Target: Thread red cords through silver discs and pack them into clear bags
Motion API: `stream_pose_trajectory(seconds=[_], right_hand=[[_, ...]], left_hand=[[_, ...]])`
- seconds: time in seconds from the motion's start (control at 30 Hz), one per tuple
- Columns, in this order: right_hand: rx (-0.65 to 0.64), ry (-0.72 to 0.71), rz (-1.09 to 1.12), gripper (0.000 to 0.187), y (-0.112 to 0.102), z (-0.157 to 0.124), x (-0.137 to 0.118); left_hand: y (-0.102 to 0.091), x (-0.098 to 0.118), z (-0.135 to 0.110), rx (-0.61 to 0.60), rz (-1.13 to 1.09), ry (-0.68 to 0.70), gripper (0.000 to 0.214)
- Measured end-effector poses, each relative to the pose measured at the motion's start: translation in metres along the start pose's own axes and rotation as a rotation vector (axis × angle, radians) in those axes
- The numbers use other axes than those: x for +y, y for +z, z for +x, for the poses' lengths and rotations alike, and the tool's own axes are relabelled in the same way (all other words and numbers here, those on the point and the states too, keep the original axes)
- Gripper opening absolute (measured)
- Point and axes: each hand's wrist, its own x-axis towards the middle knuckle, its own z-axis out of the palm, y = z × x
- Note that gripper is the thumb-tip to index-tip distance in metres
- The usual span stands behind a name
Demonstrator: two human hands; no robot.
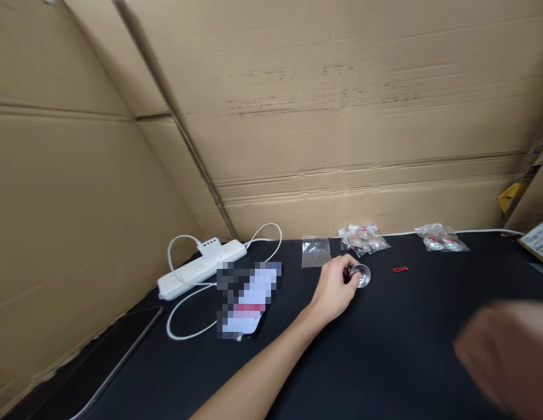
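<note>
My left hand (336,287) reaches across the black table, fingers closed round a small dished metal disc (362,276) with a silvery, shiny face. A red cord loop (400,269) lies a short way to the right of that disc. My right hand (505,353) is at the lower right edge, smeared by motion, so its fingers cannot be made out. Just behind my left hand rests a clear plastic bag (316,252), flat on the table. Beyond it, a pile of clear packets (363,239) holds silvery round pieces with bits of red.
More bagged pieces (441,238) lie at the back right. On the left are a white power strip (202,270) with cables, a partly pixelated phone (249,303) and a dark tablet-like slab (100,361). Cardboard walls (341,116) enclose the table; a box (538,242) stands far right.
</note>
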Motion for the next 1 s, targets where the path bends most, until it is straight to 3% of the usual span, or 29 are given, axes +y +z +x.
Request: stream_pose_trajectory(seconds=[0.07, 0.17, 0.3, 0.43, 0.6, 0.7, 0.8, 1.0], right_hand=[[-0.032, 0.136, 0.092, 0.033, 0.004, 0.013, 0.021], [-0.096, 0.344, 0.115, 0.03, 0.031, 0.03, 0.072], [-0.171, 0.35, -0.14, 0.02, 0.067, 0.024, 0.122], [-0.294, 0.302, -0.13, 0.019, 0.077, 0.01, 0.125], [-0.244, 0.383, -0.097, 0.02, 0.068, 0.014, 0.125], [-0.252, 0.435, -0.204, 0.022, 0.062, 0.016, 0.137], [-0.308, 0.471, -0.354, 0.023, 0.059, 0.014, 0.143], [-0.364, 0.531, -0.604, 0.024, 0.058, 0.012, 0.131]], left_hand=[[0.001, 0.0, 0.0, 0.006, -0.006, 0.006, 0.013], [0.001, 0.0, 0.0, 0.02, -0.002, 0.01, 0.012], [0.002, 0.003, -0.001, 0.023, -0.005, 0.041, 0.01], [0.001, 0.01, -0.001, 0.014, -0.015, 0.076, 0.009], [-0.003, 0.004, 0.006, 0.116, -0.149, -0.061, 0.013], [-0.003, -0.009, 0.012, 0.159, -0.268, -0.178, 0.019], [-0.001, -0.018, 0.014, 0.155, -0.341, -0.195, 0.03], [-0.005, -0.008, 0.01, 0.121, -0.251, -0.162, 0.014]])
